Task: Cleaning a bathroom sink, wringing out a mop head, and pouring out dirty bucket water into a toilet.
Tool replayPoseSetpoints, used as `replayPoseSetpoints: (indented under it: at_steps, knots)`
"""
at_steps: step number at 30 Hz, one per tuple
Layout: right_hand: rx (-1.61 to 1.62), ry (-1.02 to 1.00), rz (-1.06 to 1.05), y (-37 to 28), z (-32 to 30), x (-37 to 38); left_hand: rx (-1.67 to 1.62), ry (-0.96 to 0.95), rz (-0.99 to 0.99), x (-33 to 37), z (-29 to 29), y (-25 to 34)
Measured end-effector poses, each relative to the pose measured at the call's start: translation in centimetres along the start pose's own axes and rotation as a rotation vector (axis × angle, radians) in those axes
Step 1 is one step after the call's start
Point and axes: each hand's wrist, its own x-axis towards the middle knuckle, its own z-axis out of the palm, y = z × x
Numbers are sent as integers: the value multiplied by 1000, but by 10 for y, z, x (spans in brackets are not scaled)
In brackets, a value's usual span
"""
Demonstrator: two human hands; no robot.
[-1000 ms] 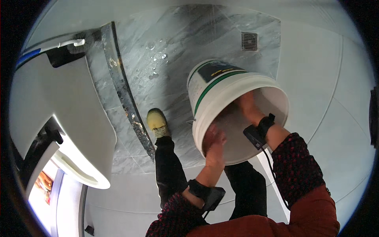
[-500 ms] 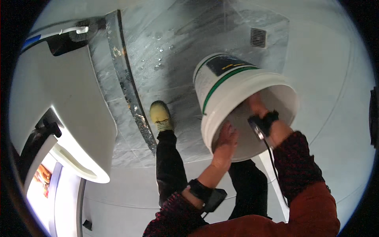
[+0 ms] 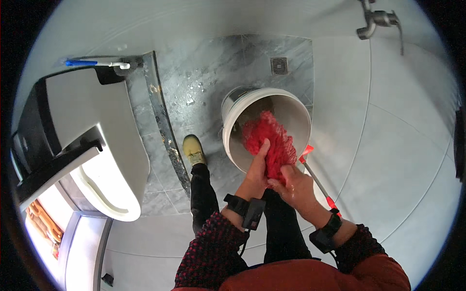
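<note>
Two bare hands work at a bucket's mouth. Nearest, the right hand (image 3: 297, 190) has its fingers clamped on the near end of a red cloth (image 3: 272, 138); the left hand (image 3: 257, 167) lays its thumb over the left side, its other fingers hidden beneath, the grip judged closed. Half a second earlier both hands reached inside and no red showed; the cloth now hangs in the open, its far end within the mouth of the white bucket (image 3: 232, 128). This suggests the retrieval is done and the cloth can be handled freely. Right of the bucket leans a red-and-grey pole (image 3: 318, 181); farther lies a floor drain (image 3: 279, 66); far right, a metal tap (image 3: 377, 20) has entered view.
</note>
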Motion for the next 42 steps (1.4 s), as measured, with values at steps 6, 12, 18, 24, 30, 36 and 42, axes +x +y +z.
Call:
replayPoseSetpoints:
  at_steps: [6, 12, 18, 24, 30, 36, 42]
  knots:
    - [440, -114, 166, 30, 13, -24, -15, 118, 57, -17, -6, -21]
    - [1640, -82, 640, 34, 5, -31, -24, 108, 151, -6, -27, -42]
    - [933, -142, 289, 75, -7, -21, -102, -31, 115, -14, -13, -29]
    - [841, 315, 85, 73, 4, 37, 232, 57, 240, -7, -12, -42]
    - [354, 232, 143, 32, -19, 22, 113, 112, 144, -17, 1, -31]
    - [1, 221, -341, 19, -16, -16, 237, 52, 39, -25, -1, -26]
    - [522, 67, -266, 53, -20, -5, 299, 145, 8, -40, 6, -5]
